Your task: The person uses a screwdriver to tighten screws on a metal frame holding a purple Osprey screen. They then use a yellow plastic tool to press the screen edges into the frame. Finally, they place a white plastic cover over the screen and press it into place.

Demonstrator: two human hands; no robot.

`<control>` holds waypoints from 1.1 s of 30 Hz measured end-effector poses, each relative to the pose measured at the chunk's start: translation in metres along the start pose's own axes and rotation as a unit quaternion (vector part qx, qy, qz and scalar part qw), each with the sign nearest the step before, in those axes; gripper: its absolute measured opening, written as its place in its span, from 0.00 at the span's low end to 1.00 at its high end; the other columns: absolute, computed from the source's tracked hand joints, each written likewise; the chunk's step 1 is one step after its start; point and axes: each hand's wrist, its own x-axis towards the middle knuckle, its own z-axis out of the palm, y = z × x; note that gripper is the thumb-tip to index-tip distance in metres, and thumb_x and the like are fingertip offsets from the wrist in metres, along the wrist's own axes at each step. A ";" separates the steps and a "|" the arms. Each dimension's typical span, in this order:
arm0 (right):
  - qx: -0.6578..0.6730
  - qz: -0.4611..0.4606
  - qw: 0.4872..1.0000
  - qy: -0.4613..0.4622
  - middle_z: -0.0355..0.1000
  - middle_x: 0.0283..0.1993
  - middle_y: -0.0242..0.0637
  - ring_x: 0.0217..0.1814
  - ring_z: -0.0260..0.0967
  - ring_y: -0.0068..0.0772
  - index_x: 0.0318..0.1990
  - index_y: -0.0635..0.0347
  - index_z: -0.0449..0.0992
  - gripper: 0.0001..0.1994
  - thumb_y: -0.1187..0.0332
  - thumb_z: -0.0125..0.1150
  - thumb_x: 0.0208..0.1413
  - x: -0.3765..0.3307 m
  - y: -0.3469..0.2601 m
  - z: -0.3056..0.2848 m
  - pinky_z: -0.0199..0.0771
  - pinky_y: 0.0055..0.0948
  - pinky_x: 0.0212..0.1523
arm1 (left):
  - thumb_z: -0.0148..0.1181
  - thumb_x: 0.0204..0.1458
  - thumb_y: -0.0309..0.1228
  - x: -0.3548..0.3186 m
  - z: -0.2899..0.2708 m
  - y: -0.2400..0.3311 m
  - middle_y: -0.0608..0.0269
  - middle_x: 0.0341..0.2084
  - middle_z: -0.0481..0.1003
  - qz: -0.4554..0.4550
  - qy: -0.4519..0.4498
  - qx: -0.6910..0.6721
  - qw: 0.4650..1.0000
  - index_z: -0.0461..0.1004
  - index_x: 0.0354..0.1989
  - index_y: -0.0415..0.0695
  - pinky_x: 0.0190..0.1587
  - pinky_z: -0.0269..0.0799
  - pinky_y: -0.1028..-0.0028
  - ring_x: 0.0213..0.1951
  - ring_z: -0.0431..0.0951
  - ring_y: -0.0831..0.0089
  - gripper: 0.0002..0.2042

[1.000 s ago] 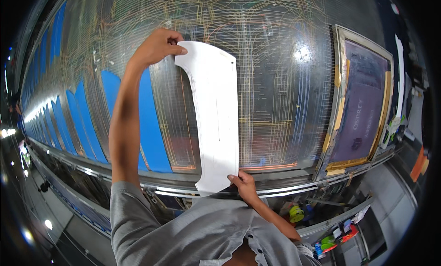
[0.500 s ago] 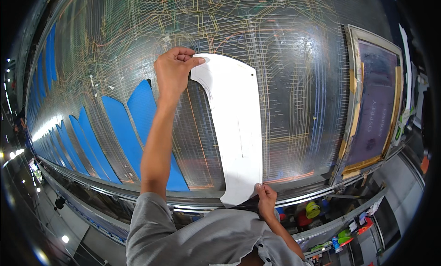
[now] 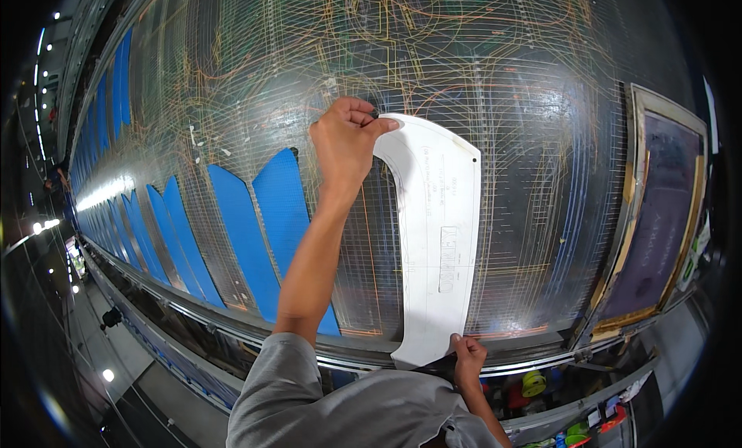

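A long white paper pattern point(image 3: 437, 208), curved along its left side, lies over the dark table with its lower end at the table's near edge. Printed lines and a small hole near its upper right corner show on it. My left hand point(image 3: 346, 148) pinches its far left corner between thumb and fingers. Low on its right edge, my right hand point(image 3: 468, 359) grips it with the thumb on top; the fingertips underneath are hidden. To the left of my left forearm lie blue fabric pieces point(image 3: 239, 231), one partly covered by that arm.
Many coloured lines mark the long table point(image 3: 518, 85). A framed printing screen point(image 3: 653, 208) lies at its right end. Metal rails point(image 3: 533, 359) run along the near edge, with a yellow-green roll point(image 3: 533, 384) below. More blue pieces point(image 3: 120, 81) continue toward the far left.
The view has shifted, so the scene sits farther right and slightly lower. Printing now shows on the white pattern, which looked nearly plain before. Both hands keep their grip.
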 end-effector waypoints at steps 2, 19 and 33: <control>0.016 -0.005 1.000 0.003 0.57 0.20 0.15 0.24 0.46 0.10 0.17 0.60 0.69 0.19 0.72 0.66 0.60 -0.004 0.004 -0.001 0.44 0.22 0.24 | 0.79 0.39 0.25 -0.001 0.002 -0.001 0.59 0.22 0.80 -0.007 -0.009 0.004 1.000 0.80 0.36 0.34 0.25 0.71 0.79 0.23 0.78 0.78 0.17; -0.003 0.020 1.000 0.004 0.56 0.18 0.15 0.23 0.47 0.09 0.15 0.62 0.67 0.21 0.70 0.68 0.59 0.011 -0.008 -0.003 0.45 0.24 0.22 | 0.77 0.42 0.25 0.000 0.017 0.001 0.61 0.23 0.80 -0.028 -0.017 0.019 0.999 0.79 0.40 0.32 0.32 0.71 0.76 0.27 0.78 0.76 0.18; -0.049 -0.021 0.999 0.012 0.55 0.16 0.18 0.22 0.48 0.11 0.17 0.65 0.70 0.21 0.65 0.68 0.59 0.032 0.009 -0.010 0.48 0.24 0.20 | 0.80 0.40 0.28 -0.001 0.028 -0.018 0.59 0.28 0.82 0.083 -0.005 0.064 0.994 0.80 0.40 0.30 0.38 0.72 0.80 0.31 0.79 0.77 0.20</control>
